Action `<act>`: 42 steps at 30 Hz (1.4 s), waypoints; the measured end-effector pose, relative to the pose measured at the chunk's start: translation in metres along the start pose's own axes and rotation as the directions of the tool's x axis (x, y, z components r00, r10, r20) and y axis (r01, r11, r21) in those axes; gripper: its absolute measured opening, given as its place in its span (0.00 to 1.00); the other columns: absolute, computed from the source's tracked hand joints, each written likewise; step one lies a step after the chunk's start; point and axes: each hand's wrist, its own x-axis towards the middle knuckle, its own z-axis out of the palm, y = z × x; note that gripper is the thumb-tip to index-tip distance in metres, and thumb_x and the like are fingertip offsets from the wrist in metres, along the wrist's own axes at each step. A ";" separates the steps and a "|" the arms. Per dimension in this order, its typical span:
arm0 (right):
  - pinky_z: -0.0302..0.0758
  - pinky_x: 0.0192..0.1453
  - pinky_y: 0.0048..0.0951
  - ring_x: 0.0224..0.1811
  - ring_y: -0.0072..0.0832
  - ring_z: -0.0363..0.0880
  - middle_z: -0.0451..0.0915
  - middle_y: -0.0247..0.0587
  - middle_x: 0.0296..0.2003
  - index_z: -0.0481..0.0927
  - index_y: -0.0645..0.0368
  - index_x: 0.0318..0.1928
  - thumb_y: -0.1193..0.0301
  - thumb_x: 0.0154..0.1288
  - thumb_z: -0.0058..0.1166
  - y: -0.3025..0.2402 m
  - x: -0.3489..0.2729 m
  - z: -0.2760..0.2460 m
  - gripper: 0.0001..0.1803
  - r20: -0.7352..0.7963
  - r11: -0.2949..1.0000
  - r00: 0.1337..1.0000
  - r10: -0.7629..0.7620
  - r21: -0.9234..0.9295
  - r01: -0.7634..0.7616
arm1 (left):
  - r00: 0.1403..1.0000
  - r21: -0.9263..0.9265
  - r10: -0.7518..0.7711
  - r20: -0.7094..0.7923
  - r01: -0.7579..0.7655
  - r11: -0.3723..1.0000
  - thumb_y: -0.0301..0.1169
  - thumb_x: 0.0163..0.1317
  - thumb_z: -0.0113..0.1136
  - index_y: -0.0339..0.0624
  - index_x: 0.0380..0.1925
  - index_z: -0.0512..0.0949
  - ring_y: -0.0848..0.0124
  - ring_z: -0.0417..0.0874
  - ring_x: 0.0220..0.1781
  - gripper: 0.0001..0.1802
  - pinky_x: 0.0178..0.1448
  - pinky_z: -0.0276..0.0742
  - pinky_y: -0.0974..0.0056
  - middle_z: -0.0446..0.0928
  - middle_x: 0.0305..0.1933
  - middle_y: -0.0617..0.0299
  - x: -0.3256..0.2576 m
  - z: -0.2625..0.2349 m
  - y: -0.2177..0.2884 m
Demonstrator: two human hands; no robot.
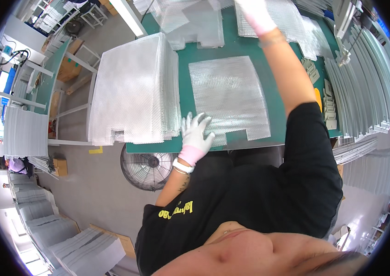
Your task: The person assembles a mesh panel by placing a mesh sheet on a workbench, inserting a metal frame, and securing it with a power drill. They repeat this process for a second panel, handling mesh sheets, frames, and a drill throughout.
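Note:
My left hand (196, 135), in a white glove with a pink cuff, rests with fingers spread at the near left corner of a silvery mesh sheet (229, 94). That sheet lies flat on the green table (275, 115) and has a notch in its near edge. Left of the hand rises a tall stack of similar mesh sheets (132, 87). My right arm stretches to the far side, where my right hand (255, 17), gloved alike, is over or beside another mesh stack (283, 23). Its fingers run past the upper picture edge, so their hold is hidden.
More mesh sheets (195, 25) lie at the far left of the table. Small pale parts (329, 108) line its right side, beside a rack of long pale panels (365, 83). A floor fan (152, 165) stands under the near left edge.

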 end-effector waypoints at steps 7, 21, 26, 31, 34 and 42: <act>0.75 0.58 0.28 0.53 0.26 0.79 0.81 0.43 0.53 0.76 0.68 0.59 0.74 0.63 0.62 -0.083 -0.218 -0.072 0.24 -0.184 0.917 0.900 0.394 0.017 -0.398 | 0.967 -0.849 -0.156 -0.203 -0.094 0.520 0.45 0.66 0.54 0.36 0.69 0.63 0.53 0.57 0.77 0.36 0.78 0.53 0.49 0.59 0.75 0.48 -0.008 -0.015 -0.006; 0.74 0.61 0.35 0.55 0.44 0.78 0.78 0.50 0.51 0.73 0.61 0.63 0.74 0.53 0.59 -0.091 -0.333 -0.055 0.33 0.029 0.680 0.866 0.499 -0.633 -0.370 | 0.934 -0.210 -0.279 -0.224 0.233 0.949 0.35 0.54 0.71 0.32 0.62 0.67 0.53 0.83 0.51 0.38 0.55 0.78 0.59 0.80 0.51 0.44 -0.017 -0.016 0.050; 0.75 0.59 0.37 0.55 0.45 0.78 0.76 0.51 0.53 0.74 0.61 0.61 0.72 0.54 0.59 -0.077 -0.332 -0.053 0.31 0.033 0.631 0.867 0.497 -0.699 -0.336 | 0.919 -0.186 -0.378 -0.117 0.353 0.917 0.37 0.56 0.69 0.32 0.62 0.67 0.48 0.82 0.55 0.36 0.58 0.77 0.56 0.79 0.54 0.41 -0.011 -0.009 0.052; 0.74 0.60 0.38 0.56 0.49 0.76 0.75 0.52 0.54 0.72 0.62 0.62 0.72 0.54 0.60 -0.070 -0.339 -0.050 0.32 0.014 0.574 0.847 0.531 -0.741 -0.348 | 0.924 -0.145 -0.364 -0.117 0.347 0.927 0.38 0.56 0.68 0.32 0.62 0.66 0.47 0.82 0.55 0.37 0.58 0.77 0.55 0.79 0.54 0.40 -0.011 0.007 0.039; 0.75 0.60 0.39 0.56 0.50 0.76 0.73 0.54 0.56 0.71 0.61 0.63 0.71 0.55 0.60 -0.072 -0.339 -0.051 0.32 0.041 0.566 0.837 0.546 -0.754 -0.333 | 0.929 -0.122 -0.347 -0.126 0.332 0.935 0.38 0.56 0.68 0.31 0.63 0.66 0.47 0.81 0.55 0.37 0.58 0.77 0.55 0.78 0.54 0.40 -0.012 0.007 0.038; 0.76 0.58 0.41 0.53 0.52 0.76 0.71 0.57 0.54 0.73 0.58 0.62 0.68 0.58 0.60 -0.075 -0.331 -0.050 0.30 0.063 0.447 0.771 0.633 -0.844 -0.298 | 0.916 -0.033 -0.393 -0.080 0.392 0.920 0.40 0.53 0.71 0.31 0.65 0.64 0.48 0.79 0.57 0.43 0.60 0.76 0.55 0.74 0.59 0.40 -0.007 -0.001 0.040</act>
